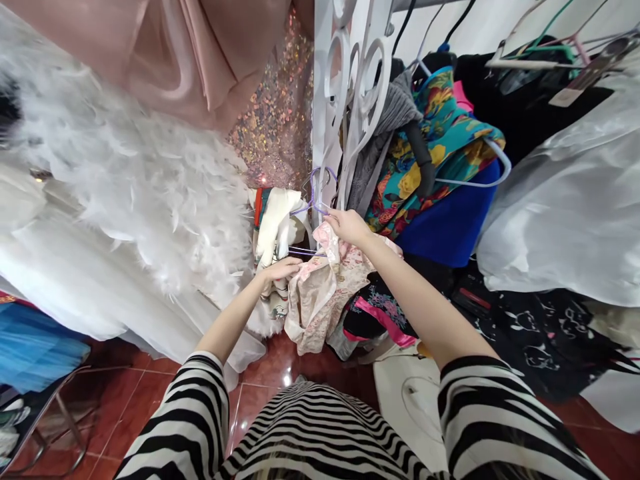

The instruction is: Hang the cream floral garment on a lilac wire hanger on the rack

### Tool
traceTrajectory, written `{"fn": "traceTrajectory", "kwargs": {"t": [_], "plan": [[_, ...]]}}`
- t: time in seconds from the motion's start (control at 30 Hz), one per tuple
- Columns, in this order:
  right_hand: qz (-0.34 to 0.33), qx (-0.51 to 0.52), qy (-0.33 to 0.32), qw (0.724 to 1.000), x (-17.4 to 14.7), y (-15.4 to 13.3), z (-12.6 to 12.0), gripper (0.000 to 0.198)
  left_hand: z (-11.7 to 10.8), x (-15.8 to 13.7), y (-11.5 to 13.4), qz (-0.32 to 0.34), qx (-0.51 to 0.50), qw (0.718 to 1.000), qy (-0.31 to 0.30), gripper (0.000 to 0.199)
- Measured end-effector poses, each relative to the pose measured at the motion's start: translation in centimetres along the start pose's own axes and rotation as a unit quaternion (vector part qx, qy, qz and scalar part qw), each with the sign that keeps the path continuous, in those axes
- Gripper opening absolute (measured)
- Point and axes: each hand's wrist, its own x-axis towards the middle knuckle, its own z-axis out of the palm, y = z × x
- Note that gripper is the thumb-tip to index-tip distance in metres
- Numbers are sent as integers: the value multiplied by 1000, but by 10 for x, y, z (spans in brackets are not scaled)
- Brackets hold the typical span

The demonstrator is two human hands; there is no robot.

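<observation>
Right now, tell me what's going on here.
Someone in a striped top is handling a pink floral garment at a purple hanger. The right hand is by the hanger's shoulder and the garment's top; the left hand is at its edge. Other clothes hang nearby.

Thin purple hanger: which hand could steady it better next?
Probably the right hand: its fingers are beside the thin purple hanger, while the left hand is lower in view, at the pink floral cloth garment.

glossy red tile floor (pixel 117 407); white wall (pixel 479 30); white scrollwork frame (pixel 345 80); tubular metal legs (pixel 69 423)
</observation>
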Motion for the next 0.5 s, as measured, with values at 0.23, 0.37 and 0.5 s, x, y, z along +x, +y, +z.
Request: {"fn": "traceTrajectory", "kwargs": {"t": [0.23,0.37,0.5], "plan": [[-18,10,-15,1000,2,3,-2,33,-18,-9,-17,-3,59,976,210,37],[-43,28,-21,998,5,7,-2,32,-32,-14,-23,-22,81,984,155,18],[-75,49,-27,996,8,20,-7,32,-35,-15,-33,-59,115,963,237,21]]}}
